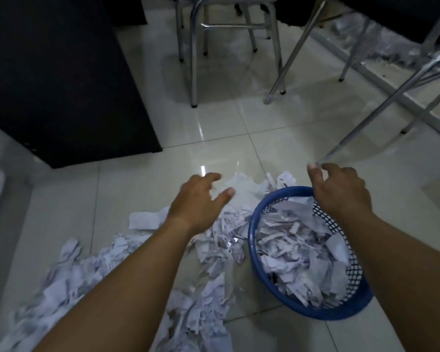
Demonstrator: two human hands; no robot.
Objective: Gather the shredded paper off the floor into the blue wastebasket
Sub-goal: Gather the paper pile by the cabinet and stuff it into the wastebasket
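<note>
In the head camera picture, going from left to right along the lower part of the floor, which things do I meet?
Loose shredded paper on the floor → left hand → blue wastebasket, partly filled with paper → right hand at its far rim.

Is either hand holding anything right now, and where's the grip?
Nothing is held. The left hand is spread open above the shredded paper; the right hand hangs open over the blue wastebasket far rim.

No readable text, label, brand, number or sign anywhere. Shredded paper (208, 252) on floor and inside blue wastebasket (277, 299) shows only faint grey marks, too blurred and too small to read. No lettering visible on wastebasket itself.
</note>
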